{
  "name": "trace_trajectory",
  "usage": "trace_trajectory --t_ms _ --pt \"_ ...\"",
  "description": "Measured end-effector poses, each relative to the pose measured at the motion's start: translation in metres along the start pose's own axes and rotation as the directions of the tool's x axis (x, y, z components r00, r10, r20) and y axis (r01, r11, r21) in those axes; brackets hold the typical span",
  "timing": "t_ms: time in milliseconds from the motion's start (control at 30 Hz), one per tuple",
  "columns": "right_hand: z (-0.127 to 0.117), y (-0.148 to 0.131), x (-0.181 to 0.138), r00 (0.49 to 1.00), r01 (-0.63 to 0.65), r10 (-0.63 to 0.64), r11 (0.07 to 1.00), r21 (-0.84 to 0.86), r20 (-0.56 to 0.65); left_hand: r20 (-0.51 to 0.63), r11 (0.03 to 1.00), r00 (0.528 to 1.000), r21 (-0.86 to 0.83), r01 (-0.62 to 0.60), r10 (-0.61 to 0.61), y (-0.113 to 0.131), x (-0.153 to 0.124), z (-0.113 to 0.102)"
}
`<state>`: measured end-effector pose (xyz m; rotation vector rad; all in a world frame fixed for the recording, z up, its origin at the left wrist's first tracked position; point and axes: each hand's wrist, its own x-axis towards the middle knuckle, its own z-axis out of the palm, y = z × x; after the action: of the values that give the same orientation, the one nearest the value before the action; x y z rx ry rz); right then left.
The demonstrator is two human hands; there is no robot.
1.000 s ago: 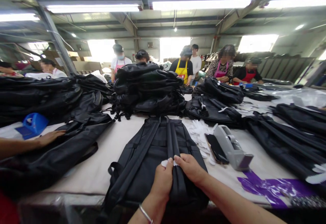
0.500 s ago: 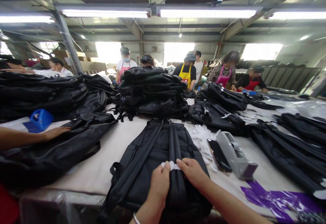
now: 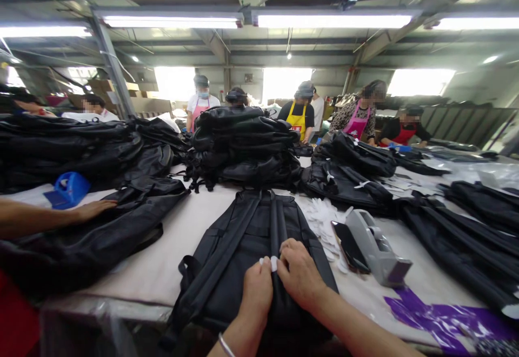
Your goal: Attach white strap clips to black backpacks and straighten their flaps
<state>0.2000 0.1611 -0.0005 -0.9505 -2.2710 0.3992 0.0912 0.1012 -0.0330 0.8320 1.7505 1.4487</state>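
A black backpack (image 3: 239,243) lies flat on the table in front of me, straps up. Two of its straps (image 3: 277,222) run side by side down the middle. My left hand (image 3: 256,292) and my right hand (image 3: 299,273) meet over those straps. Both are closed, pinching a small white strip (image 3: 273,263) across the straps. My left wrist wears a thin bracelet (image 3: 225,344).
Piles of black backpacks (image 3: 243,140) fill the table's far side. A grey tape dispenser (image 3: 375,246), a dark phone (image 3: 348,246) and white strips (image 3: 320,211) lie to the right, purple film (image 3: 441,313) beyond. Another person's hand (image 3: 91,209) rests on a bag at left, near a blue dispenser (image 3: 67,189). Several workers stand behind.
My right hand has curled tighter and moved left over the white strip. The strip now shows less between my fingers. The view has shifted slightly.
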Motion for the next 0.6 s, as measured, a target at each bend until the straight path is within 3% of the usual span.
trace_trajectory --t_ms 167,367,500,600 --pt "-0.004 0.01 -0.003 0.998 -0.05 0.053 0.989 0.142 -0.02 -0.02 0.993 1.0 0.113 -0.016 0.018 0.003 0.0 0.001" --pt "-0.003 0.0 0.0 0.998 -0.021 0.026 0.998 -0.067 0.062 -0.021 0.983 0.992 0.136 -0.123 0.127 -0.004 -0.005 0.006" --pt "0.007 0.007 -0.005 0.997 0.039 -0.034 0.997 -0.068 0.067 -0.062 0.994 0.994 0.076 -0.084 0.089 -0.01 -0.006 0.008" --pt "0.013 0.014 -0.008 0.999 0.026 -0.026 1.0 -0.001 0.047 -0.083 0.996 0.997 -0.093 0.002 -0.01 -0.013 -0.006 0.01"
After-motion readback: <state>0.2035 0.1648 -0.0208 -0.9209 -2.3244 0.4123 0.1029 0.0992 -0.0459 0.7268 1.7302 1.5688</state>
